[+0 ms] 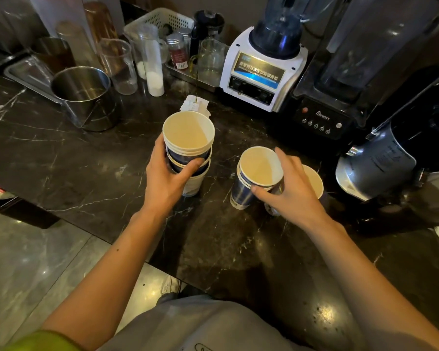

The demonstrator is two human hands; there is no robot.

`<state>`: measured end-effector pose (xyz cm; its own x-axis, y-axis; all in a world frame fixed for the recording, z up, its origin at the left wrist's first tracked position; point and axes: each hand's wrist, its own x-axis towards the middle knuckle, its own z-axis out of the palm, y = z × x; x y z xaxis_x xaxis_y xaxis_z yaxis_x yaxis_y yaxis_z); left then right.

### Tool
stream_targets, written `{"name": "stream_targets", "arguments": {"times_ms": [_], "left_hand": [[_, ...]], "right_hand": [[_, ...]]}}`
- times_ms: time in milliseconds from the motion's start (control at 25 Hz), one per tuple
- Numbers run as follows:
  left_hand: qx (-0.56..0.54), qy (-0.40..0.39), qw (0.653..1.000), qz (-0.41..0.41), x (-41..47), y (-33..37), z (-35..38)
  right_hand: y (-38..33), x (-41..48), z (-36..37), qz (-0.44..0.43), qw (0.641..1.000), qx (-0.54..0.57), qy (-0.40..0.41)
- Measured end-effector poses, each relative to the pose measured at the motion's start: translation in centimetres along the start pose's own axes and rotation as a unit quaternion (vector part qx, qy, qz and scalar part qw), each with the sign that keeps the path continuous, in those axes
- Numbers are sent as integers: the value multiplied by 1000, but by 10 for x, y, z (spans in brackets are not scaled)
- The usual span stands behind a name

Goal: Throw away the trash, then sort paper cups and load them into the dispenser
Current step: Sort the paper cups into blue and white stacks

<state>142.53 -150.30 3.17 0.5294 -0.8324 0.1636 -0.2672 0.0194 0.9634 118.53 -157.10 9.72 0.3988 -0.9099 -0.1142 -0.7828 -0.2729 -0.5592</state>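
Note:
A stack of several blue-and-white paper cups [188, 138] stands on the dark marble counter [86, 173], mouths up. My left hand [167, 178] grips this stack around its side. To the right, a shorter nested stack of blue paper cups [259, 171] stands on the counter, and my right hand [292, 191] holds it with thumb in front and fingers over the rim. Another paper cup [314, 181] stands just behind my right hand, partly hidden by it.
A steel pot [84, 95] and clear tall cups [119, 64] stand at the back left. A white blender base [261, 74] and a black blender [340, 97] line the back right, a grey appliance [380, 160] beside them. Paper slips [195, 105] lie behind the left stack.

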Motion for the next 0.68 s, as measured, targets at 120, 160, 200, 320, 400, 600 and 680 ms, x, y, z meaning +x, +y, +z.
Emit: {"name": "stream_targets", "arguments": {"times_ms": [120,160,200,320,400,600,680], "left_hand": [[-3,-17,1000,-6,0,2,5],[-3,-21,1000,-6,0,3,7],[-2,-24,1000,-5,0,5,9],[-9,-30,999,7,0,3,12],[-8,-31,999,13,-1,2,13],[-7,-22,1000,18,-2,4,11],[-13,-25,1000,13,-1,4,13]], "right_hand": [[-9,2,-9,-14,999,4,30],[-17,4,-11,-33,999,15,34],[-29,7,-13,-55,998,27,28],[-69,29,-6,-116,992,42,-31],[-88,44,6,-144,987,49,-51],[-99,62,19,-165,984,51,-51],[-97,65,19,-169,984,41,-43]]}}
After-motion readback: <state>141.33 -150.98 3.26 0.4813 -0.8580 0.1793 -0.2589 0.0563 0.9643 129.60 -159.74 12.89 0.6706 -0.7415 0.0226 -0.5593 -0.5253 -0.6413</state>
